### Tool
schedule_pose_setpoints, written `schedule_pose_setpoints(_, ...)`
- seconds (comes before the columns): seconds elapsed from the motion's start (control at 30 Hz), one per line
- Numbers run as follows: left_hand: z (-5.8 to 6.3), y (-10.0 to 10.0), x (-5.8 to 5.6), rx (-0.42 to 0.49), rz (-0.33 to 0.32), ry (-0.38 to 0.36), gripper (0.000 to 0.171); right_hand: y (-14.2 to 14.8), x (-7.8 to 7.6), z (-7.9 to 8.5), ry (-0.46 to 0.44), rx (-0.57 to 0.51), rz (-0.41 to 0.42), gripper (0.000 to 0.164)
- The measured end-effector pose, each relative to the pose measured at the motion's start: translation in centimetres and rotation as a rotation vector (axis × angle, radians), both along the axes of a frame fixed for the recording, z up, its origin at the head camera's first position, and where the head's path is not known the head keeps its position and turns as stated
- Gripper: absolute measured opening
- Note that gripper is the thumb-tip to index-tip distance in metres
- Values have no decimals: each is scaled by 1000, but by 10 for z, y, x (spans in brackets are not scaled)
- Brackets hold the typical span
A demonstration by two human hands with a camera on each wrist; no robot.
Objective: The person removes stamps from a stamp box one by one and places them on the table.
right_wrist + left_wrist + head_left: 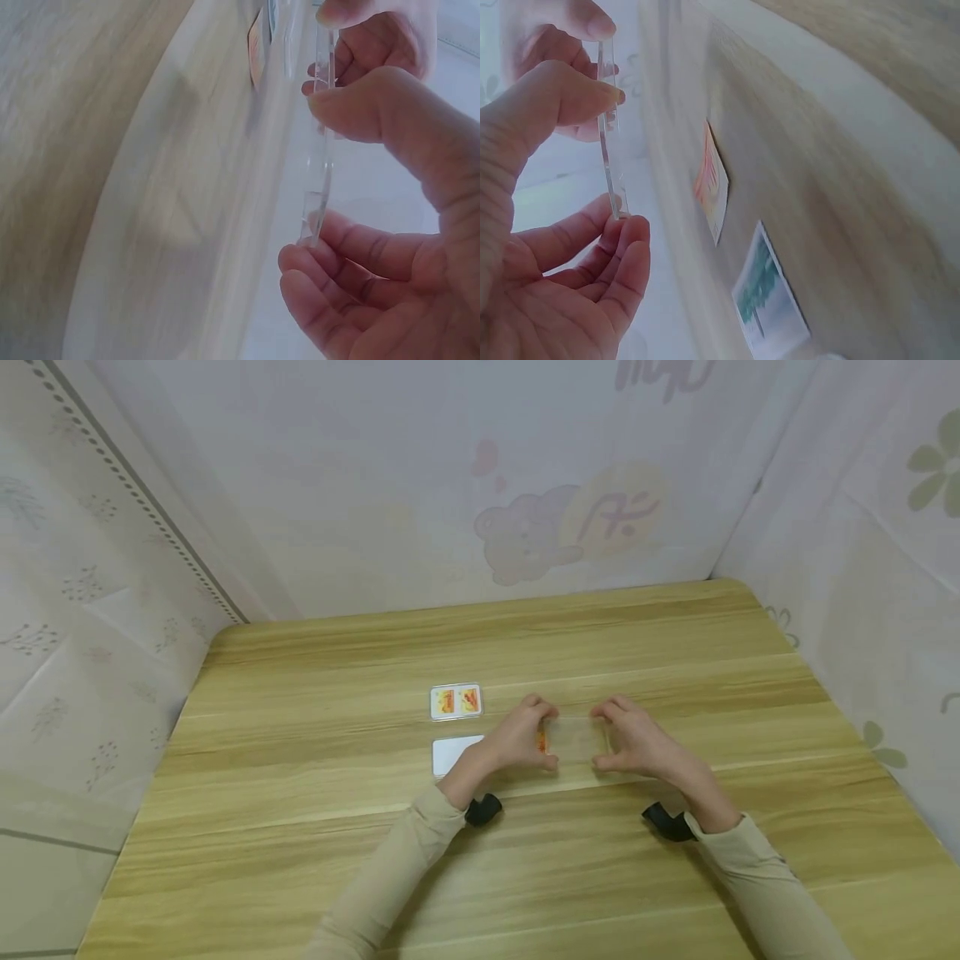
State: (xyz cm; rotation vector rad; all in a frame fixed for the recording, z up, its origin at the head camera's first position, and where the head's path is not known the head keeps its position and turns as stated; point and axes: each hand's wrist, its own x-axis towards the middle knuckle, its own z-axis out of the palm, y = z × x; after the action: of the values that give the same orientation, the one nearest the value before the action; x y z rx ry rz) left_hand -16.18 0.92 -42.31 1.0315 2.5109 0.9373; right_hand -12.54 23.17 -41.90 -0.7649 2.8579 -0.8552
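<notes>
Both hands hold a clear, flat, rectangular plastic piece (576,740) by its two ends, raised off the table. My left hand (519,737) grips the left end, thumb on one edge and fingertips on the opposite one. The right end is gripped the same way by my right hand (636,740). Seen edge-on in the left wrist view, the plastic piece (607,157) looks thin. An orange picture card (714,187) and a card with a green tree picture (769,304) lie on the table beyond it. In the head view, the orange card (542,742) is mostly hidden by the left hand.
A clear-edged case with two small orange pictures (456,702) lies left of the hands. Nearer me, a white rectangular item (452,755) is partly covered by the left forearm. The wooden table (315,710) meets patterned cloth walls (360,510) at its back and sides.
</notes>
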Motion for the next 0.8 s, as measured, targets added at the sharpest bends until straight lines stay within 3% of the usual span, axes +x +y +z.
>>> schedule_pose_setpoints(0.33, 4, -19, 4, 70, 24, -42, 64, -12, 2, 0, 25, -87, 22, 60)
schedule_pose_setpoints(0.47, 5, -25, 6, 72, 32, -18, 64, -17, 2, -1, 31, -113, 35, 59)
schedule_pose_setpoints(0.8, 7, -41, 11, 76, 72, -20, 65, -30, -1, 0, 47, -99, 53, 58)
